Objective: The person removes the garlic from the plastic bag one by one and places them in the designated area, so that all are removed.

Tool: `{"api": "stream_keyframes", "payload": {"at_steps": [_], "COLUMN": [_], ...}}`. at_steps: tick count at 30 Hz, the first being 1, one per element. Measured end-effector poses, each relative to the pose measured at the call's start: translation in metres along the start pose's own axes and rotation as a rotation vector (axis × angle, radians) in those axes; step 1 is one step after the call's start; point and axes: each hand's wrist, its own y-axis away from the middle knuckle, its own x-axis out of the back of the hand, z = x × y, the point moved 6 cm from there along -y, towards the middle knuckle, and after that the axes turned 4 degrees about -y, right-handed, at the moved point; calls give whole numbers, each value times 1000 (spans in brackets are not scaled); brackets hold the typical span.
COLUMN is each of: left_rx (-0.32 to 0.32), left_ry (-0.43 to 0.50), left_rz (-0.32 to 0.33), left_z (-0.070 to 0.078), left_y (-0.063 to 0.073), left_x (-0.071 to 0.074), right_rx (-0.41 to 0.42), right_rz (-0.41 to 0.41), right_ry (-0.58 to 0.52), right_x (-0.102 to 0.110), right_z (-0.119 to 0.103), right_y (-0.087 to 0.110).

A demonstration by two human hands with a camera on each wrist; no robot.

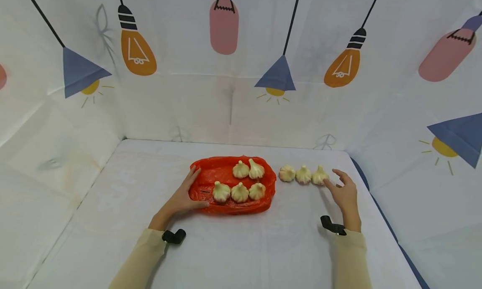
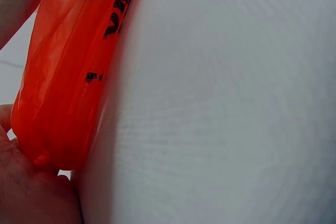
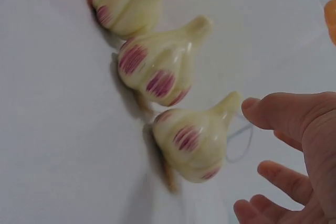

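Note:
A shallow tray wrapped in red plastic (image 1: 211, 174) lies at mid-table, with black print on its side in the left wrist view. My left hand (image 1: 184, 197) holds its left end, thumb along the front edge and fingers at the back left. Inside the tray, two garlic bulbs (image 1: 248, 169) sit at the back and three garlic bulbs (image 1: 239, 193) at the front. To the right of the tray, three more garlic bulbs (image 3: 157, 69) with purple patches stand in a row. Beside the row's rightmost bulb (image 3: 191, 142) is my right hand (image 1: 344, 193), fingers spread, thumb tip close to its stem.
A white cloth covers the table (image 1: 241, 251). White sheets printed with lamps and bulbs hang behind it and at both sides (image 1: 188, 109). Each wrist carries a black strap-on camera (image 1: 174, 236). The table's right edge (image 1: 380, 209) runs just beyond my right hand.

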Motion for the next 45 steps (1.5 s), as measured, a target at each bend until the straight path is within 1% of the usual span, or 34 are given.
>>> {"api": "stream_keyframes", "payload": {"at_steps": [3,7,10,13,16,19,24,33,39,45], "left_rx": [0,-2,-1,-1,1,2,10,25,20,9], "left_ry": [2,-2,-11,-6,9,16,2,-7,-14,-14], "left_rz": [-7,-5,5,-5,-14,-7,-4,-11,-14,-13], "left_z": [0,0,-1,-2,-2,-2,-3,-3,-4,-2], "left_y": [-1,-3,-3,-2,-1,-1,-3,0,1,-1], "left_x": [1,3,5,3,0,-1,-1,-1,-1,0], "right_rx": [41,136,188,225,263,299,332,296,341,373], "right_rz": [28,31,-6,-43,-79,-121,-185,-307,-343,-389], "right_ry": [22,44,48,62,86,105,110,97,67,68], "right_x": [4,7,5,4,0,-7,-18,-40,-51,-62], "right_z": [-13,-36,-52,-65,-73,-78,-85,-97,-113,-126], "right_y": [1,3,6,11,14,16,17,22,26,29]}}
